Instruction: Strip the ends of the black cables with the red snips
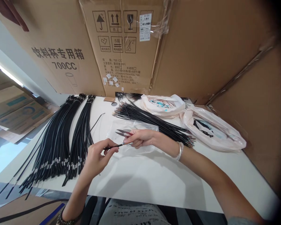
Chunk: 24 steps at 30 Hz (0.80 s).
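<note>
Between thumb and fingers my left hand (100,156) pinches a thin black cable (114,146), whose end points right. My right hand (140,138) is closed around a pair of scissors (125,133) with red handles, blades pointing left. Its fingertips also meet the thin coloured wires (127,143) at the cable's end. Both hands are above a clear plastic bag (117,125) on the white table (142,178). How far the scissors' blades are apart is hard to judge, and the right palm is hidden.
Bundles of black cables (58,137) lie on the left, their ends reaching the front edge. Another cable bundle (152,122) lies behind my right hand. Two white bags (164,104) of small parts stand at the back right. Cardboard walls (201,47) close the back and right.
</note>
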Each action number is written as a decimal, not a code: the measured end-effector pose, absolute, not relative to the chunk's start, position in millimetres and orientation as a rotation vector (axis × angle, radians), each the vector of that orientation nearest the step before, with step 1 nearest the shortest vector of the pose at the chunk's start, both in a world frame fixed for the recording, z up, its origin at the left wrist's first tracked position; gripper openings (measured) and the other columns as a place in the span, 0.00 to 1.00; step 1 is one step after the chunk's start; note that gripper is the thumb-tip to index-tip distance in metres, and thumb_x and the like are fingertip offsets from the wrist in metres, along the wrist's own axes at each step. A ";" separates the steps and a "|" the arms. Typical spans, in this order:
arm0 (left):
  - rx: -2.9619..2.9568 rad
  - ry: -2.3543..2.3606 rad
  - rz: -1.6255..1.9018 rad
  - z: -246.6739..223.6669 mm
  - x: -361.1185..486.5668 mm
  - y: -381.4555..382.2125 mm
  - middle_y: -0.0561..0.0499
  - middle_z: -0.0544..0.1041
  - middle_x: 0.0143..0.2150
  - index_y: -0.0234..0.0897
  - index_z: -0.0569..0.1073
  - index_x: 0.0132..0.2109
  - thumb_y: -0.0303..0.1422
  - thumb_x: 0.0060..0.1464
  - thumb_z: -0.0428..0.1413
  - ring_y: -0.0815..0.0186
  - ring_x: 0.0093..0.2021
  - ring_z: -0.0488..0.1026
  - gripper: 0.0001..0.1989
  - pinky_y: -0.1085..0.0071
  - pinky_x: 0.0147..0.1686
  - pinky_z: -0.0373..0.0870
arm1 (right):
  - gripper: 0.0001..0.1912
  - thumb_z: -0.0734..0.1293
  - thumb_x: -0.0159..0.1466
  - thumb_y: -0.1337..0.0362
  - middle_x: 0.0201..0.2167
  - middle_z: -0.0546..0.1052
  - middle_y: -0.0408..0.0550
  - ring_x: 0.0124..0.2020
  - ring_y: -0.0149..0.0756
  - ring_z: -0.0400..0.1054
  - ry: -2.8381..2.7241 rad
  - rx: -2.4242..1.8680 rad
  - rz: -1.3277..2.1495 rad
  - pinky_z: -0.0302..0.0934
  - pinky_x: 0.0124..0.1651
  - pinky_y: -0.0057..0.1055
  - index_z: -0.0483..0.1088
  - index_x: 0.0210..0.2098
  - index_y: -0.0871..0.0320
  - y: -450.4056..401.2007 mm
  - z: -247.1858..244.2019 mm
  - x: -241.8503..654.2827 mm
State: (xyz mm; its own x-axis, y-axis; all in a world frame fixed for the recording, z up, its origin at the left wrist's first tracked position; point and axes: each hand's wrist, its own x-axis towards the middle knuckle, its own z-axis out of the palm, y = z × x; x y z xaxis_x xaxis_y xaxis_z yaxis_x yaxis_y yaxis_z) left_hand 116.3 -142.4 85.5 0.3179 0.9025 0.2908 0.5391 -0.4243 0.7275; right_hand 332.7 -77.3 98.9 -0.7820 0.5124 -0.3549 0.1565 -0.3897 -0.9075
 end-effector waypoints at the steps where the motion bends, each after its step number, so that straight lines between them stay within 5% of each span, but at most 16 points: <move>1: 2.001 1.271 1.011 83.4 119.6 -143.0 0.52 0.76 0.26 0.36 0.72 0.31 0.35 0.59 0.55 0.70 0.25 0.69 0.10 0.75 0.27 0.64 | 0.19 0.72 0.51 0.59 0.13 0.48 0.27 0.15 0.22 0.36 -1.524 -0.882 2.290 0.36 0.19 0.25 0.56 0.21 0.54 -80.1 98.1 330.9; 8: 1.568 1.395 1.427 68.0 147.3 -144.1 0.52 0.76 0.23 0.36 0.71 0.29 0.36 0.56 0.57 0.70 0.24 0.72 0.10 0.76 0.26 0.67 | 0.24 0.69 0.54 0.47 0.13 0.43 0.27 0.17 0.24 0.32 -1.049 -0.835 1.940 0.34 0.21 0.27 0.51 0.24 0.53 -120.9 89.2 296.8; 16: 1.548 1.426 1.434 61.7 156.4 -144.5 0.55 0.75 0.22 0.36 0.73 0.29 0.35 0.53 0.59 0.72 0.22 0.70 0.08 0.78 0.23 0.64 | 0.11 0.71 0.58 0.56 0.20 0.66 0.38 0.20 0.26 0.52 -1.218 -0.985 1.003 0.47 0.23 0.27 0.73 0.31 0.58 -140.9 91.3 275.2; 21: 1.620 1.492 1.466 65.6 145.8 -151.4 0.54 0.78 0.24 0.37 0.77 0.34 0.37 0.57 0.58 0.75 0.18 0.64 0.09 0.78 0.18 0.58 | 0.17 0.59 0.69 0.57 0.32 0.77 0.48 0.31 0.34 0.67 -1.264 -1.887 -0.053 0.57 0.34 0.28 0.75 0.44 0.59 -57.5 112.8 375.9; 24: 1.565 1.458 1.592 68.9 137.8 -156.9 0.53 0.78 0.25 0.37 0.78 0.36 0.37 0.59 0.57 0.74 0.18 0.63 0.09 0.77 0.17 0.59 | 0.18 0.59 0.68 0.65 0.42 0.79 0.58 0.41 0.43 0.71 -1.248 -2.111 -0.174 0.57 0.40 0.32 0.73 0.52 0.62 -8.3 112.0 441.8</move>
State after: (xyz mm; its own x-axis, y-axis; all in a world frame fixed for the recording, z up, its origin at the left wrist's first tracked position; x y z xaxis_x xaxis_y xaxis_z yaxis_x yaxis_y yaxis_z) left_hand 137.8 -156.9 68.9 -0.2384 0.8797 0.4115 0.3329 -0.3240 0.8855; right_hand 441.8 -8.3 112.0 0.5336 0.7291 0.4285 0.8187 -0.3183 -0.4780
